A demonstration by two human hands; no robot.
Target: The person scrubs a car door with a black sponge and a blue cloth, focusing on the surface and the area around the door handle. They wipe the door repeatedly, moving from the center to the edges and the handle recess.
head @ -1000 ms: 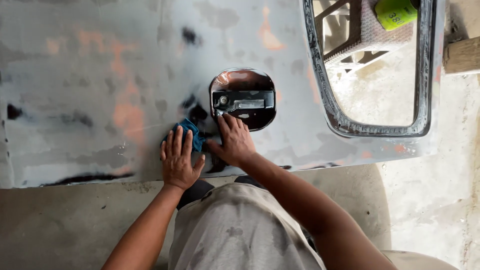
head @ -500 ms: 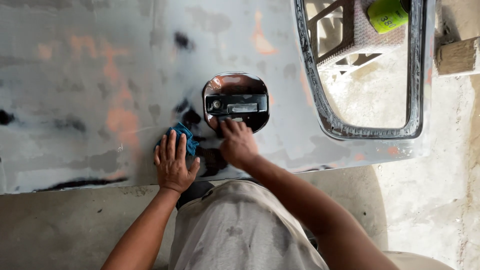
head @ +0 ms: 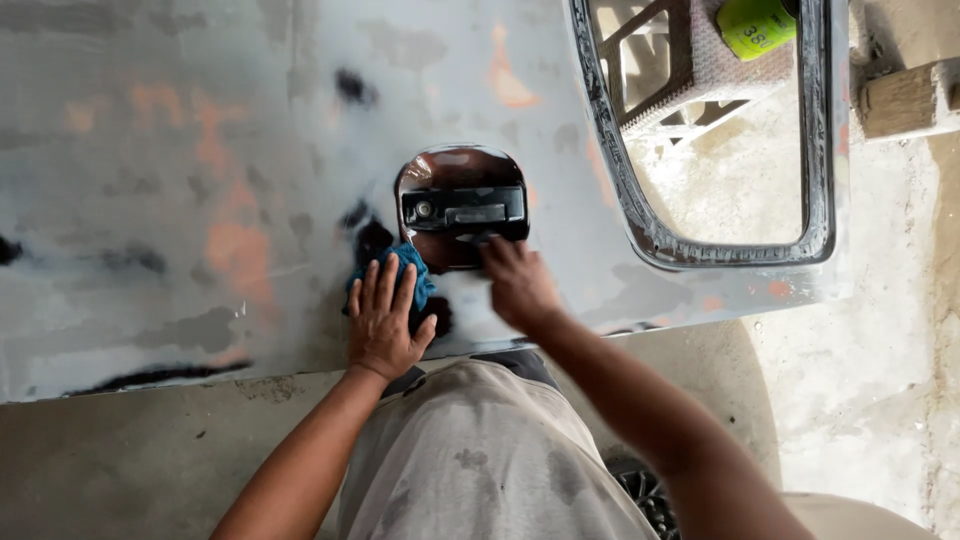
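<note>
A grey sanded car door panel (head: 200,150) with orange and black patches lies flat in front of me. My left hand (head: 383,318) presses flat on a blue cloth (head: 414,277) on the panel, fingers spread. My right hand (head: 517,284) rests on the panel just below the dark handle recess (head: 460,205), fingertips at its lower edge; whether it holds anything is hidden. The recess has a black handle part inside.
The door's window opening (head: 720,240) lies to the right, showing a woven stool and a green roll (head: 755,25) beneath. A wooden block (head: 905,98) sits at the far right. Concrete floor (head: 870,380) surrounds the panel. My knees are below the panel edge.
My right hand has slid a little along the lower edge of the handle recess. The left hand stays on the blue cloth. The view has shifted slightly.
</note>
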